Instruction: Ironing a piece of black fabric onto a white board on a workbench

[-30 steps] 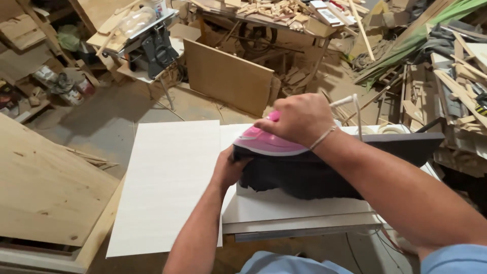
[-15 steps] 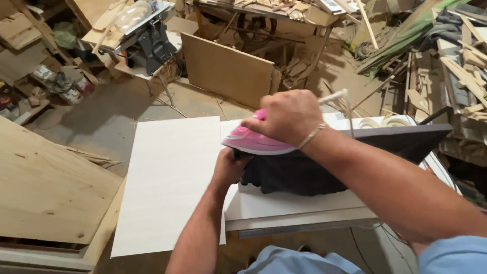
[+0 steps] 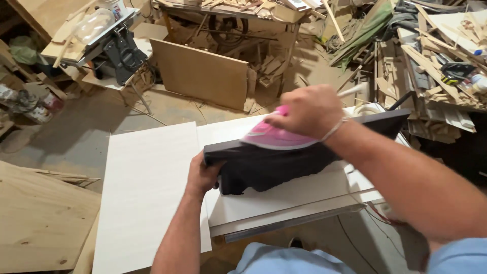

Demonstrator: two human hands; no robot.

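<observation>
A pink clothes iron (image 3: 274, 137) rests on top of a long dark board (image 3: 284, 162) that stands on edge across a stack of white panels (image 3: 284, 200). My right hand (image 3: 307, 110) grips the iron's handle from above; a thin band circles that wrist. My left hand (image 3: 202, 175) holds the dark board's left end, fingers wrapped around it. A dark cloth drapes over the board's near face below the iron.
A large white panel (image 3: 147, 187) lies left of the stack. Plywood sheets (image 3: 40, 218) sit at lower left, and a brown board (image 3: 203, 73) leans behind. A table saw (image 3: 109, 43) stands at upper left. Scrap wood piles (image 3: 431, 56) fill the right.
The view has shifted slightly. My right hand and the iron have slid a little along the dark board's top edge. My left hand keeps its hold on the board's end.
</observation>
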